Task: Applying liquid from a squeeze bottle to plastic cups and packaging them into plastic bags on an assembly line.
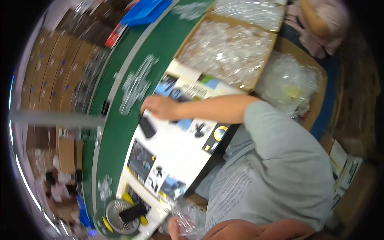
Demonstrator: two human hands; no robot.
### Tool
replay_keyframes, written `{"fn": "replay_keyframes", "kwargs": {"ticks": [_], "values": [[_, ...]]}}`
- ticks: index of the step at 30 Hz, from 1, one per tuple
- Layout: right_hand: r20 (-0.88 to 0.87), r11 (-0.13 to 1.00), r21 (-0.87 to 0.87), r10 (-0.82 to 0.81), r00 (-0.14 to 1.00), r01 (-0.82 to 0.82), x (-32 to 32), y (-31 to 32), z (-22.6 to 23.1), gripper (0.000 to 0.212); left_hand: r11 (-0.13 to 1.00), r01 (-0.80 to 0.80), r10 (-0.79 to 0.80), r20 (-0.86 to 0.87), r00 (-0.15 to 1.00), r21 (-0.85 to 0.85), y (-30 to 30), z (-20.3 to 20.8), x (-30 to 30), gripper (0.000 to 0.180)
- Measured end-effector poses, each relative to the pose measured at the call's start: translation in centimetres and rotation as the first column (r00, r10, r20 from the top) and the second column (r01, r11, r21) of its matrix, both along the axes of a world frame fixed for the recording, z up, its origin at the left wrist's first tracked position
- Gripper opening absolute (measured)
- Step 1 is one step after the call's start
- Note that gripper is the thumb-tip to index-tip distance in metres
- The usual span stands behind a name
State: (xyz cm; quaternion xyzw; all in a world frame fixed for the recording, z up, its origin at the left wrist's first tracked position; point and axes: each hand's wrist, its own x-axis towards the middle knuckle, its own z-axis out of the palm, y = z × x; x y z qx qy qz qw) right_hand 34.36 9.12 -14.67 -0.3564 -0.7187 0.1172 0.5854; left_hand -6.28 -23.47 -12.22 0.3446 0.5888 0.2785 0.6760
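My right hand (pixel 162 107) reaches across a white printed sheet (pixel 172 146) with product pictures. Its fingers are closed at the upper end of a small black oblong piece (pixel 147 128). At the bottom edge, only part of my left hand (pixel 174 229) shows, with clear crinkled plastic (pixel 190 224) between its finger and arm. Most of that hand is cut off. Clear plastic trays (pixel 138 86) lie on the green conveyor belt (pixel 114 140) beyond the sheet.
A round wire-mesh fan-like thing (pixel 122 216) with yellow parts stands at lower left, a black piece on it. Cardboard boxes (pixel 256 84) of clear plastic stand at upper right, near another person (pixel 320 24). A blue bin (pixel 146 12) is at the far side. A grey post (pixel 56 119) crosses the left.
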Motion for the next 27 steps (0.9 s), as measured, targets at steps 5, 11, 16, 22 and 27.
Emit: {"fn": "replay_keyframes", "kwargs": {"ticks": [5,11,16,22,27], "values": [[0.216,0.988,-0.150,0.006,0.976,0.027,0.6,-0.3,2.6,0.025,0.848,-0.531,0.445,0.547,0.708,-0.003,-1.5,0.9,-0.5,0.054],[0.707,0.922,0.278,-0.007,0.707,-0.269,-4.5,1.1,2.0,0.030,0.839,-0.483,0.184,0.705,0.685,0.250,0.8,-5.5,-4.3,0.058],[0.947,0.930,0.150,-0.038,0.319,-0.334,-7.1,2.8,1.1,0.047,0.753,-0.202,-0.053,0.364,0.930,0.626,10.0,-6.7,0.7,0.059],[0.994,0.936,-0.093,0.108,0.026,-0.339,-8.5,3.9,2.2,0.044,0.476,0.181,0.001,-0.206,0.979,0.861,13.0,-4.7,1.3,0.061],[0.994,0.946,-0.075,0.095,0.047,-0.314,-8.3,3.6,3.0,0.033,0.297,0.026,0.153,-0.074,0.985,0.955,19.7,-0.9,5.9,0.055]]}}
